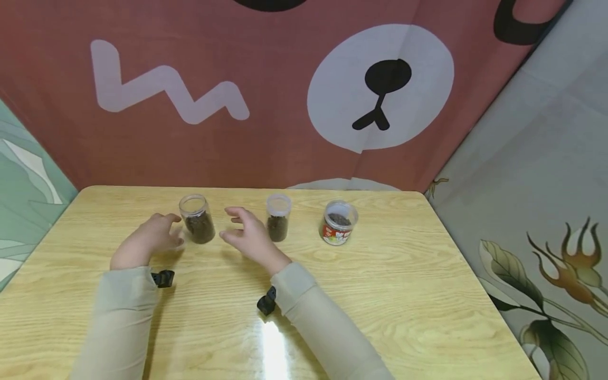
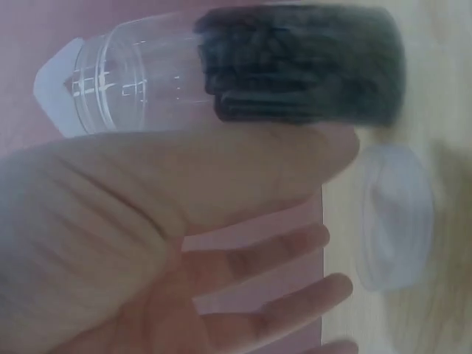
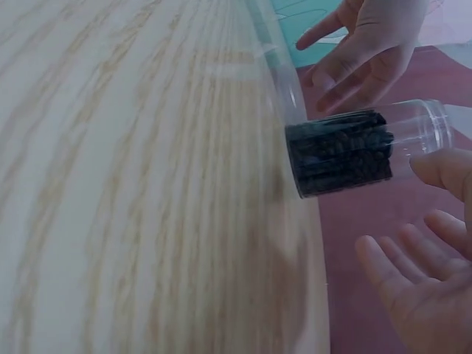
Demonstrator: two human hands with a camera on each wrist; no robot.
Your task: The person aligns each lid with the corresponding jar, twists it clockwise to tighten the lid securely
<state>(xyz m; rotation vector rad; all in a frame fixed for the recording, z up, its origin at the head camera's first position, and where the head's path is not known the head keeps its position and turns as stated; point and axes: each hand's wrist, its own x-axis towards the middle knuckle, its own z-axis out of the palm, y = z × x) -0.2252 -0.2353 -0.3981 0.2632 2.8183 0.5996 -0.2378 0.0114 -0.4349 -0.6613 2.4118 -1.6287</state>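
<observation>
A clear jar with dark, bean-like contents stands upright on the table, its top uncovered. Left of it is my left hand, fingers loosely spread and the thumb overlapping the jar in the left wrist view. A translucent lid lies on the table by that hand; the hand mostly hides it in the head view. My right hand is held to the right of the jar, fingers apart and nothing between them. In the right wrist view both hands flank the jar.
A smaller jar with a whitish lid and dark contents stands just beyond my right hand. Farther right is a short clear tub with a red patterned label. Behind the wooden table hangs a reddish cloth.
</observation>
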